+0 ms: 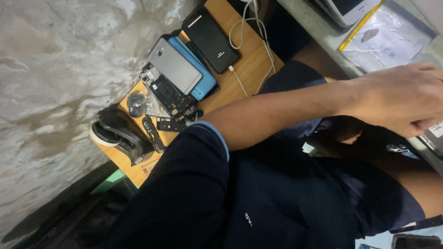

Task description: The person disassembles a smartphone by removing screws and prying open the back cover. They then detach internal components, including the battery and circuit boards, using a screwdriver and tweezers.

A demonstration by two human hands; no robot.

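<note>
Hands: the left hand (399, 99) curls loosely on a grey device (434, 137) at the table (323, 34) edge, right hand unseen; a slip could drop it.

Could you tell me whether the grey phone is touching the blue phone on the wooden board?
Touching: the head view shows the grey phone lying directly on top of the blue phone, overlapping it with no gap.

wood bench (251, 64) | phones (175, 67), opened phone (168, 94), white cable (240, 76), headset (117, 136)
</note>
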